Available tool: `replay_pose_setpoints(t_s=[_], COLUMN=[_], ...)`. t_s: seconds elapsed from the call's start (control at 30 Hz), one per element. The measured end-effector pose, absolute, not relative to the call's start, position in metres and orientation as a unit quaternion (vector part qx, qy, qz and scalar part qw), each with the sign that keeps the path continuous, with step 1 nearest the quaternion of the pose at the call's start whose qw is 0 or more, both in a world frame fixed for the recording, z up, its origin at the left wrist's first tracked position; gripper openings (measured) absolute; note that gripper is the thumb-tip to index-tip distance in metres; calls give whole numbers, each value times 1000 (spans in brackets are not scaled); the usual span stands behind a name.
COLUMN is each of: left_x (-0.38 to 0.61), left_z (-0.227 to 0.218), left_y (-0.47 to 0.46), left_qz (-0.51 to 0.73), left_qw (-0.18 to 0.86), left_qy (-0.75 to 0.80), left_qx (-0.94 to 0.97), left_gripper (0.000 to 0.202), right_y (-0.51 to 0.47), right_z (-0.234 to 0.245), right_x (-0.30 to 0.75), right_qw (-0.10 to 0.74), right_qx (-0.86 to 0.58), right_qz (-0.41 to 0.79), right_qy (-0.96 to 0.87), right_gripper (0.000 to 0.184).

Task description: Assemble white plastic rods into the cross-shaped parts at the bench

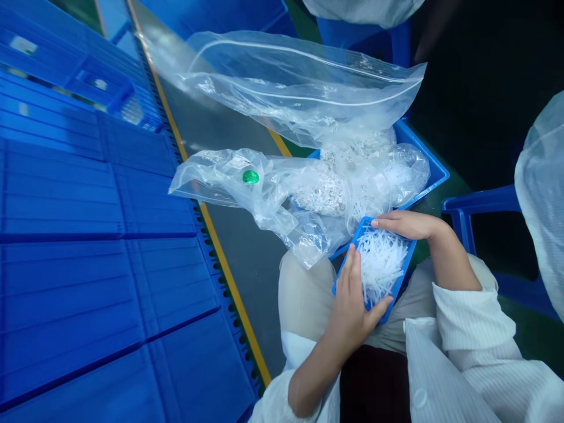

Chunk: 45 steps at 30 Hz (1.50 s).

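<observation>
A small blue tray (408,256) sits tilted over my lap, filled with thin white plastic strips (382,262). My left hand (355,299) holds its left side and near corner, fingers along the rim and thumb across the near end. Over the far right corner lies my right hand (408,224), gripping the far edge with its fingertips on the rim. Just beyond, a larger blue bin (425,191) holds clear plastic bags (324,185) of small white pieces. One bag carries a green sticker (251,177).
Stacked blue crates (66,294) fill the left side, beside a yellow floor line (229,299). An open zip bag (304,70) spreads above the bin. Blue stools (462,214) stand at the right and far side, with parts of other people's pale clothing (544,194) near them.
</observation>
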State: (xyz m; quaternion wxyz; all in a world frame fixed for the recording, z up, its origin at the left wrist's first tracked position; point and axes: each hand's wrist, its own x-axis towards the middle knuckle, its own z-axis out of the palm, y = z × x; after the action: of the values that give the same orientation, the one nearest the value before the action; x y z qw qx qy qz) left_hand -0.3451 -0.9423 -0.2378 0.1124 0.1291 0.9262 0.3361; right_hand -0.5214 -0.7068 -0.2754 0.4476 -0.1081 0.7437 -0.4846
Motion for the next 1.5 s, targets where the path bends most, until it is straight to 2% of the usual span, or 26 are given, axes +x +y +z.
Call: replay_pose_setpoints(t_s=[0.2,0.4,0.53,0.67,0.83,0.9,1.1,1.3,1.5], left_x=[-338,-325,-330,-340,-353,-360,-373,-366,-360], left_z=[-231,-238,-238,-234,-230,-228,-220,-222,-227], left_y=[-951,-955,-952,-950,-955,-957,-960,-961,-956], left_qz=[336,318,297,289,329,338,324,311,307], left_qw=[87,68,103,127,67,46,33,-4,-36], left_qy=[929,934,934,926,917,916,923,928,925], left_qx=[128,150,173,205,214,212,205,204,221], left_gripper=[103,102,98,83,56,52,57,38,50], right_y=[-704,-704,-704,-705,-707,-707,-708,-706,-707], right_z=[-271,-270,-272,-271,-265,-264,-266,-270,-273], right_x=[-521,-521,-521,-521,-521,-521,-521,-521,-522], right_qw=[451,453,448,443,450,452,453,439,438], right_qx=[-116,-110,-116,-109,-117,-121,-125,-117,-134], right_qz=[-507,-499,-496,-478,-491,-495,-506,-500,-516], right_qy=[725,731,735,750,737,732,723,737,724], right_gripper=[66,63,65,69,68,66,62,61,60])
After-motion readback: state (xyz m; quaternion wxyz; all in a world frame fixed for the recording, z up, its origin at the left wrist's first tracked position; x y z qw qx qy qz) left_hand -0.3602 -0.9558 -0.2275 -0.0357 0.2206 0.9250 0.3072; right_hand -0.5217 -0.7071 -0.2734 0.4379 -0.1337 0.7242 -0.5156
